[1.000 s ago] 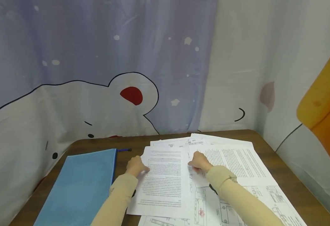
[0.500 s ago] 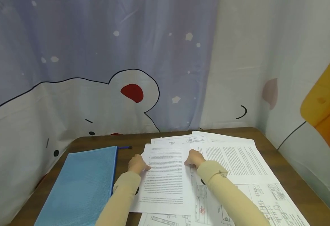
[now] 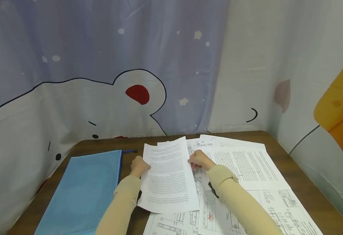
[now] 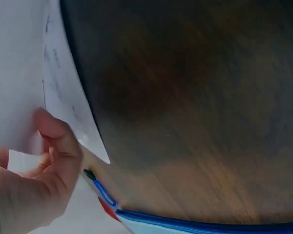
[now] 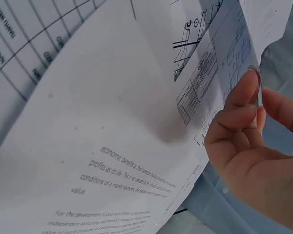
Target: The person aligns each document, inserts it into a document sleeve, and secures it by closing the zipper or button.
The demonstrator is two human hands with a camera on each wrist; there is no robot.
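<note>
Wooden table (image 3: 292, 182) before a cartoon curtain (image 3: 101, 81), strewn with printed sheets.
Left hand (image 3: 138, 166) and right hand (image 3: 199, 160) pinch the text page's (image 3: 168, 176) opposite edges, tilting it clear of the drawings (image 3: 280, 209); blue pouch (image 3: 83, 192) lies left.

left hand (image 3: 138, 166): fingers curled, pinching | right hand (image 3: 199, 160): fingers curled, pinching

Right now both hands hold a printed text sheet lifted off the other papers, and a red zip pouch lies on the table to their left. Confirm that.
One detail is wrong: the zip pouch is blue, not red, as the head view shows. The rest holds: the left hand and right hand hold the printed text sheet lifted off the other papers, with the pouch on the table to their left.
</note>
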